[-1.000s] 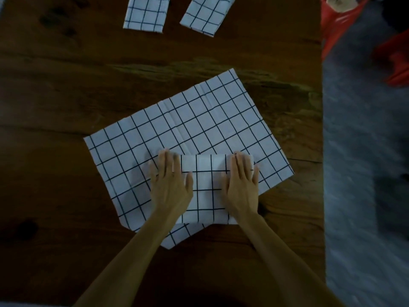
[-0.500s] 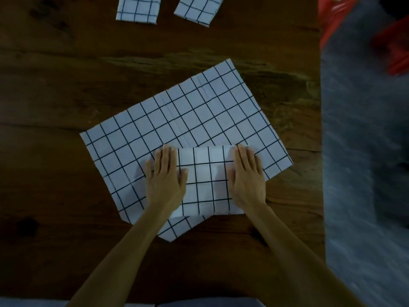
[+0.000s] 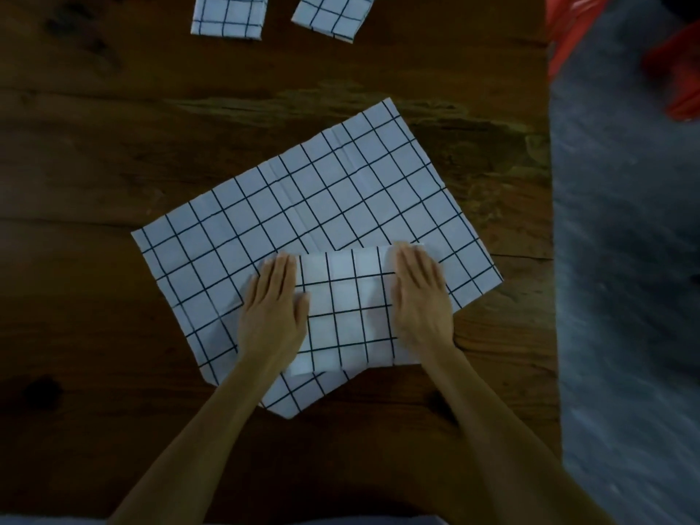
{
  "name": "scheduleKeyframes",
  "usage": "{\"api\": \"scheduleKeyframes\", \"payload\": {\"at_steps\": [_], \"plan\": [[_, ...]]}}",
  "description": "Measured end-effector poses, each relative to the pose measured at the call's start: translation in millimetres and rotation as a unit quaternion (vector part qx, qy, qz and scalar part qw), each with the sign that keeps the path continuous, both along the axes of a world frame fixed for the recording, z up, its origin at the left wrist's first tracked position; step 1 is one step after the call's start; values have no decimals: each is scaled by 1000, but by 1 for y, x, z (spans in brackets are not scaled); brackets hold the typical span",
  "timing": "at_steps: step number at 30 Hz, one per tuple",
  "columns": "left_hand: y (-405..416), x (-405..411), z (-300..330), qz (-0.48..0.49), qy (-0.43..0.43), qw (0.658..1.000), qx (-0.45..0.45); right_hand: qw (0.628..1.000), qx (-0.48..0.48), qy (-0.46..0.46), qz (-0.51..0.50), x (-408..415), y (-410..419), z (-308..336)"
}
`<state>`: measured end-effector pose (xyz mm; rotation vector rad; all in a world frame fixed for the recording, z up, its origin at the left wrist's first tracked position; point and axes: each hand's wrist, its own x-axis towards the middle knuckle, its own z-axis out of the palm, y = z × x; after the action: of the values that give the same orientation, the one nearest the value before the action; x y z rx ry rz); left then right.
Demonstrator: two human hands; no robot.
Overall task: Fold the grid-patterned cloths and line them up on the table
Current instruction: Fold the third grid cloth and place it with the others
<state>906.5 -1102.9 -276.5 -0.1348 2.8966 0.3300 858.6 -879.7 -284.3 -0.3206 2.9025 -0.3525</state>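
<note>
**Both palms flattening a folded grid cloth on a dark wooden table**

A dark brown wooden table [image 3: 113,153] is filling most of the head view, its grain running side to side, with a paler, worn patch showing just beyond the far corner of the spread cloth. The table's right edge is running straight down the picture, and past it a grey, blurred floor [image 3: 625,259] is showing. Red objects [image 3: 678,81], too blurred to name, are sitting at the upper right, off the table.

A large white cloth with a black grid [image 3: 322,206] is lying open and flat near the table's middle, turned at an angle so one corner is pointing toward the person. On top of its near part a smaller folded grid cloth [image 3: 352,312] is lying squarely. The left hand [image 3: 274,316] is resting palm-down on the folded cloth's left edge, fingers straight and close together, partly overlapping the open cloth beneath. The right hand [image 3: 420,301] is pressing flat on the right edge in the same way, fingers extended and together, gripping nothing.

At the far edge of the table two more folded grid cloths are lying side by side but apart: a left one [image 3: 227,15] sitting square and a right one [image 3: 333,15] tilted, both cut off by the top of the picture.
</note>
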Motion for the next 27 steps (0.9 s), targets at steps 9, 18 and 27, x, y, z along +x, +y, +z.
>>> {"api": "scheduleKeyframes", "payload": {"at_steps": [9, 18, 27], "plan": [[42, -18, 9, -37, 12, 999, 0, 993, -82, -9, 80, -4, -57, 12], [1, -3, -2, 0, 4, 1000, -15, 1000, -4, 3, 0, -5, 0, -3], [0, -12, 16, 29, 44, 998, 29, 998, -39, 0, 50, -4, -26, 21]]}}
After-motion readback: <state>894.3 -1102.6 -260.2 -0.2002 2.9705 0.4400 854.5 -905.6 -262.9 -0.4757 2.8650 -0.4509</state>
